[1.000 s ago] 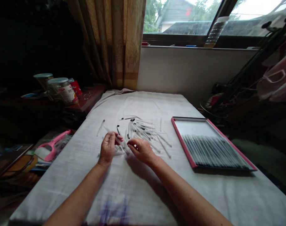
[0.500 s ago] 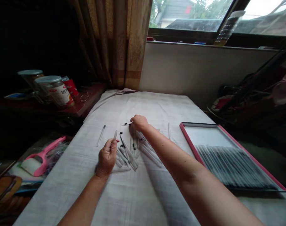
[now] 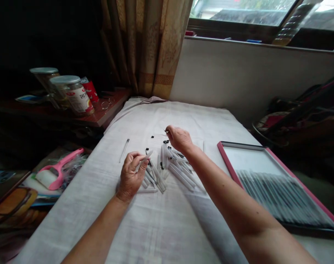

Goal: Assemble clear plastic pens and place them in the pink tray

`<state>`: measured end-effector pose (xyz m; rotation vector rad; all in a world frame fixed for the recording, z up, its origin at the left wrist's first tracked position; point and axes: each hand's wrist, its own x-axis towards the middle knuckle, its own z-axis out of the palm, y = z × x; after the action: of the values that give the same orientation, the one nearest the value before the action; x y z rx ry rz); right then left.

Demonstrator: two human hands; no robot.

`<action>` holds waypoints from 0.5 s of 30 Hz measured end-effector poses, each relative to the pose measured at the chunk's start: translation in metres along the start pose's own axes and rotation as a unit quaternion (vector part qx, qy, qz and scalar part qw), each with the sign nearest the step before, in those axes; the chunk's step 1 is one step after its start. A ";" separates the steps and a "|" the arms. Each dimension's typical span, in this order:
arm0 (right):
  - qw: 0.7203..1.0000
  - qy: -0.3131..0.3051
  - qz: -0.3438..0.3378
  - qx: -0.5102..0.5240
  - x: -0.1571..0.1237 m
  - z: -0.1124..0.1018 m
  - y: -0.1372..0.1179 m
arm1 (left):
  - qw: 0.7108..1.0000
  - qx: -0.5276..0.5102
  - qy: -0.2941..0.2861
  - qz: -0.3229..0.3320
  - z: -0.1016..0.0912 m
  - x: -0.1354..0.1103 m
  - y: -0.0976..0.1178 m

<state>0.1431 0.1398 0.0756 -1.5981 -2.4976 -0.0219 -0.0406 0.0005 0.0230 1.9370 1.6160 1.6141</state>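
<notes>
My left hand (image 3: 132, 174) is closed round a translucent pen barrel (image 3: 148, 155), its tip pointing up and to the right. Beyond the pile, my right hand (image 3: 178, 138) pinches a small dark pen part (image 3: 166, 131) just above the cloth; most of that part is hidden by the fingers. Between and below the hands lies a loose pile of clear pen barrels (image 3: 182, 176) with black bits among them. Small black caps (image 3: 152, 136) rest on the cloth near the right hand. To the left of the pile lies a single pen (image 3: 124, 150) with a black end.
A pink-edged box (image 3: 224, 161) at the right holds a row of many pens (image 3: 282, 198). White cloth (image 3: 156, 234) covers the table. Jars (image 3: 76, 97) stand on a red-brown side table at the left, above a pink-handled tool (image 3: 59, 168).
My right hand has lifted away from the pile's far edge with a small dark part in its fingers. My left hand has tilted the barrel rightward. The view has shifted slightly.
</notes>
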 end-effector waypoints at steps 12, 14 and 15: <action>0.674 0.256 0.224 0.655 -0.133 0.011 0.040 | 0.988 0.001 -0.153 0.008 -0.007 -0.011 0.024; 0.630 0.268 0.234 0.690 -0.141 0.013 0.034 | 0.969 -0.074 -0.235 0.009 -0.002 -0.015 0.027; 0.616 0.272 0.237 0.700 -0.143 0.014 0.032 | 0.957 -0.109 -0.268 0.006 0.001 -0.016 0.029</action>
<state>0.2285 0.0257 0.0373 -1.0545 -0.8380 1.0366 -0.0197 -0.0234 0.0319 2.0270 1.1613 1.0738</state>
